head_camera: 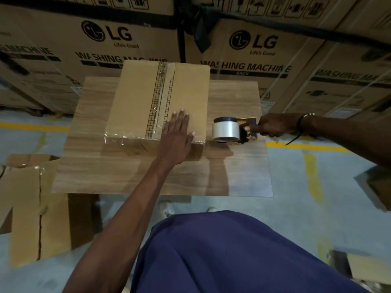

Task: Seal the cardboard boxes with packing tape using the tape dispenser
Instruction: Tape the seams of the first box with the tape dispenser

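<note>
Navy-blue clothing fills the near foreground. Beyond it, the left hand (176, 135) lies flat, fingers spread, on the tan cardboard box (135, 102) on the wood-grain table (239, 166). Just right of the box's near corner, the right hand (273, 125) grips the yellow-and-black tape dispenser (231, 130).

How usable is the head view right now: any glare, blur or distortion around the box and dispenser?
Head view: dim overall, with strong wide-angle bending at the edges; the box and the tape dispenser are fairly sharp; mild glare on the tape along the box's near edge; the left hand casts a shadow on the table; the floor boxes at left are blurred.
</note>
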Motion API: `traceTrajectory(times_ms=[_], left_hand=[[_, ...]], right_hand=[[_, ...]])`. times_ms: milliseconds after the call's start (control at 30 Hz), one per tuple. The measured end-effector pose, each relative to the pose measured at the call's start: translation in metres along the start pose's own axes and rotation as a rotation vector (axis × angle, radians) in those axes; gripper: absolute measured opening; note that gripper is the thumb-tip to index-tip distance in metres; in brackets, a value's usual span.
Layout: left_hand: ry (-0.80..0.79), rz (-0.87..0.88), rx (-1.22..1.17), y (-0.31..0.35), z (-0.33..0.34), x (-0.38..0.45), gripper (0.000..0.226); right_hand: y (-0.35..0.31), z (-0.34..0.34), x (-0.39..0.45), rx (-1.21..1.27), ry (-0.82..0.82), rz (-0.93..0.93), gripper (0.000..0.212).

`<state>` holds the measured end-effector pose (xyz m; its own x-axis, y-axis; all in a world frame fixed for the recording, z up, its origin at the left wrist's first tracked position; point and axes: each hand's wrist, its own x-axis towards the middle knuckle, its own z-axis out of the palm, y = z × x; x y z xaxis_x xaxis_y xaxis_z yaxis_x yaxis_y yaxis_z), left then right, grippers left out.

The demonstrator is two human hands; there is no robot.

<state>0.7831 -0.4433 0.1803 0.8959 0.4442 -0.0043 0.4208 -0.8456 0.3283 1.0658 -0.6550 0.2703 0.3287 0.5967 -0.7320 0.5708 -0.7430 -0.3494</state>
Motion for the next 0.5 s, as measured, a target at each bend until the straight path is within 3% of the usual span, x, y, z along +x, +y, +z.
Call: traceTrajectory(times_ms=[133, 233, 333, 500], left_hand=[[-0.014, -0.006, 0.008, 0.002, -0.001, 0.001, 0.064], [-0.010, -0.021, 0.021, 0.003, 0.000, 0.001, 0.064], [-0.009, -0.021, 0.025, 0.002, 0.001, 0.002, 0.064], [0.006, -0.017, 0.062, 0.001, 0.003, 0.002, 0.065]], right_hand=[[0.031, 0.042, 0.017, 0.208, 0.156, 0.068, 0.068], [0.032, 0.077, 0.037, 0.027, 0.405, 0.054, 0.068], [0.038, 0.116, 0.064, 0.024, 0.589, 0.134, 0.065], [0.046, 0.172, 0.093, 0.104, 0.689, 0.226, 0.054]])
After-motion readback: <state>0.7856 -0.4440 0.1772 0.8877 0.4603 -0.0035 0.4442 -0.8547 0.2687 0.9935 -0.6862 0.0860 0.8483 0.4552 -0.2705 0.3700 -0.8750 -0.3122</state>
